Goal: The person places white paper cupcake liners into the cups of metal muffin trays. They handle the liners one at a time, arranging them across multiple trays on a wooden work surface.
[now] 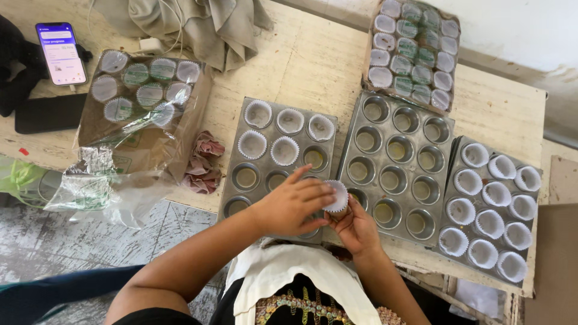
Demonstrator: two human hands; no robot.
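Soft, even daylight filled the head view, bright without harshness. It seemed to come from about one o'clock, where the pale wall was close to washed out. Shadows were faint and short; the deepest lay under the hands at six o'clock. Mild glare sat on the plastic wrap at nine o'clock and on the phone screen at ten o'clock, and the bare tin cups held dull sheen. Focus was sharp at centre, and no motion blur showed on the hands. The wide lens bowed the table edge at three o'clock, and the corners looked slightly softer.
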